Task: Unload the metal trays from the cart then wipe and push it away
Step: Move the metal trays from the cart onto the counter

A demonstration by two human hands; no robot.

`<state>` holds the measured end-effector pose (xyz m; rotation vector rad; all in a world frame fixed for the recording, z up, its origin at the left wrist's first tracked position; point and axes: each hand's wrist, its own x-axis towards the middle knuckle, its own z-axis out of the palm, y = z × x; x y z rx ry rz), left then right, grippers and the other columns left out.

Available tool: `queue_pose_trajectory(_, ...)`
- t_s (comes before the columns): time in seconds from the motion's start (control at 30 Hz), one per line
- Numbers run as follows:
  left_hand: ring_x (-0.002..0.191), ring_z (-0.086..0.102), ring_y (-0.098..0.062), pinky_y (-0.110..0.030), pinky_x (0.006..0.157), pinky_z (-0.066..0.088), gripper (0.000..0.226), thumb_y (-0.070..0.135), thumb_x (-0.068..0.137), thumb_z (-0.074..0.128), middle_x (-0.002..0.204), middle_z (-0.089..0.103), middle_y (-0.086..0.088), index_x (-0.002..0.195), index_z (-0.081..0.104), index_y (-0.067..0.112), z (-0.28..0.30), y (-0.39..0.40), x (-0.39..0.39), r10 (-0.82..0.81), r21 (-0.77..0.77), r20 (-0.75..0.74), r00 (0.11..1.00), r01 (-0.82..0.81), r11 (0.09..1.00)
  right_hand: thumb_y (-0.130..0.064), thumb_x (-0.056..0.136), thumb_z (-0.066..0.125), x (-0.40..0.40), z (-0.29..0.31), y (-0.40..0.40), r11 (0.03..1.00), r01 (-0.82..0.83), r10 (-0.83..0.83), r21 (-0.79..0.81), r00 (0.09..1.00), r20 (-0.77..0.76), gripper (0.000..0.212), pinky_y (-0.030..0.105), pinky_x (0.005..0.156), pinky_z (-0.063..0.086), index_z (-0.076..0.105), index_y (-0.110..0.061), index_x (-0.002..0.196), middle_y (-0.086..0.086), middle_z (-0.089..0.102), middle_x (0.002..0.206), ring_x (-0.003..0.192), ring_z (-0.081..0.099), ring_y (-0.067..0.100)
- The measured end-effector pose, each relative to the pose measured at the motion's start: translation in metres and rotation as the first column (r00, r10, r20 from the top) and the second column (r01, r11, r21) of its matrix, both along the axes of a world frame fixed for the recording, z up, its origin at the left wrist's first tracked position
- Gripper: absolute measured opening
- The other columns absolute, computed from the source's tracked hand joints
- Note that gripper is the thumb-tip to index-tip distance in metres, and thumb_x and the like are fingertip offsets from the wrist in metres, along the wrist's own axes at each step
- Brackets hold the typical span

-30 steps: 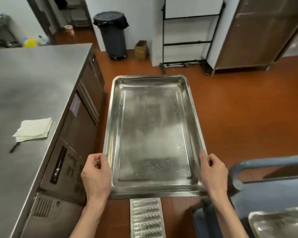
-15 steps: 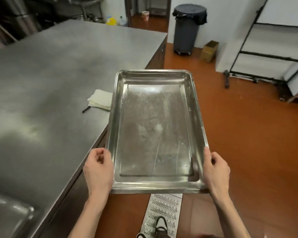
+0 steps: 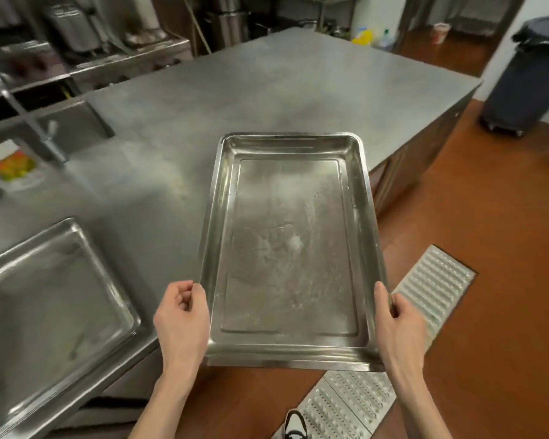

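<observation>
Metal tray held between hands, left and right

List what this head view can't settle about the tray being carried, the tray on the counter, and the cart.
- Cart: not in the head view at all.
- Fingers of the left hand and right hand: curled under the held tray, whose rim hides them.
- Second tray on the steel counter: cut off by the left edge and motion-blurred, so residue inside is unclear.
- Cloth: none visible; whether the held tray covers it cannot be told.
</observation>
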<state>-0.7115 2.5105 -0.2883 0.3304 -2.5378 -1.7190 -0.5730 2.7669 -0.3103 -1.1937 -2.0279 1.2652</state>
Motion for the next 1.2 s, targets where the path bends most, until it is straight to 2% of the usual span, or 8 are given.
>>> queue_pose_trajectory(0.23,0.066,0.056,-0.017,-0.031,0.07,0.047,0.012,0.021,0.103,0.058,0.073,0.061,-0.001,0.094,0.065,0.022,0.002,-0.029,-0.013,0.201,-0.015,-0.01,0.98,-0.201,0.98,-0.051,0.104,0.055,-0.066,-0.009,0.0,0.978,-0.203,0.202,-0.048,0.979,-0.021,0.063,0.038,0.06,0.033,0.038,-0.002,0.069,0.0,0.037,0.058,0.057,0.036,0.018)
queue_pose_trajectory(0.33,0.066,0.056,-0.014,-0.024,0.067,0.044,0.015,0.018,0.103,0.057,0.074,0.063,-0.002,0.092,0.064,0.023,0.004,-0.045,-0.015,0.286,-0.009,-0.02,0.958,-0.286,0.958,-0.047,0.103,0.058,-0.092,0.001,-0.013,0.955,-0.293,0.293,-0.043,0.956,-0.009,0.055,0.038,0.059,0.031,0.036,-0.014,0.065,0.0,0.035,0.058,0.057,0.033,0.018)
queue_pose_trajectory(0.47,0.07,0.06,-0.013,-0.018,0.066,0.043,0.017,0.019,0.102,0.06,0.078,0.066,-0.001,0.088,0.061,0.028,0.007,-0.072,-0.016,0.391,-0.02,-0.021,0.92,-0.391,0.92,-0.039,0.101,0.064,-0.122,0.01,-0.039,0.913,-0.404,0.403,-0.055,0.915,-0.029,0.053,0.037,0.058,0.03,0.033,-0.016,0.063,-0.002,0.032,0.057,0.055,0.029,0.015)
queue_pose_trajectory(0.63,0.067,0.063,-0.022,-0.029,0.066,0.05,0.008,0.017,0.094,0.07,0.076,0.068,-0.007,0.092,0.064,0.022,0.0,-0.123,-0.021,0.484,-0.046,0.0,0.875,-0.484,0.874,-0.034,0.097,0.069,-0.168,0.008,-0.083,0.862,-0.503,0.501,-0.065,0.865,-0.035,0.056,0.041,0.058,0.033,0.03,-0.016,0.06,-0.009,0.031,0.049,0.05,0.03,0.013)
queue_pose_trajectory(0.9,0.07,0.066,-0.029,-0.041,0.068,0.051,0.009,0.02,0.092,0.07,0.069,0.07,-0.008,0.087,0.063,0.017,-0.016,-0.22,-0.041,0.582,-0.131,0.073,0.81,-0.571,0.811,-0.033,0.1,0.065,-0.227,-0.006,-0.176,0.777,-0.629,0.629,-0.009,0.777,-0.015,0.051,0.041,0.058,0.035,0.039,-0.01,0.062,0.002,0.035,0.058,0.057,0.032,0.022)
queue_pose_trajectory(1.0,0.065,0.061,-0.026,-0.037,0.061,0.046,0.016,0.021,0.095,0.069,0.065,0.065,-0.005,0.081,0.062,0.015,-0.022,-0.259,-0.048,0.592,-0.183,0.077,0.802,-0.572,0.799,-0.036,0.101,0.065,-0.247,-0.016,-0.213,0.74,-0.672,0.672,-0.007,0.74,-0.003,0.052,0.041,0.058,0.036,0.044,-0.004,0.066,0.005,0.037,0.059,0.059,0.035,0.023)
queue_pose_trajectory(1.13,0.058,0.05,-0.027,-0.038,0.057,0.04,0.028,0.021,0.096,0.07,0.061,0.055,-0.01,0.073,0.056,0.01,-0.03,-0.307,-0.055,0.618,-0.221,0.066,0.783,-0.593,0.775,-0.035,0.102,0.063,-0.269,-0.023,-0.265,0.701,-0.713,0.713,-0.011,0.701,-0.007,0.049,0.041,0.057,0.032,0.04,-0.01,0.066,0.002,0.034,0.059,0.057,0.032,0.02)
queue_pose_trajectory(1.2,0.055,0.038,-0.024,-0.038,0.055,0.033,0.036,0.018,0.096,0.069,0.058,0.043,-0.006,0.069,0.046,0.011,-0.032,-0.326,-0.059,0.628,-0.236,0.062,0.776,-0.6,0.764,-0.034,0.102,0.062,-0.278,-0.027,-0.288,0.686,-0.728,0.728,-0.005,0.686,-0.008,0.049,0.04,0.057,0.031,0.039,-0.012,0.066,0.0,0.032,0.058,0.057,0.03,0.018)
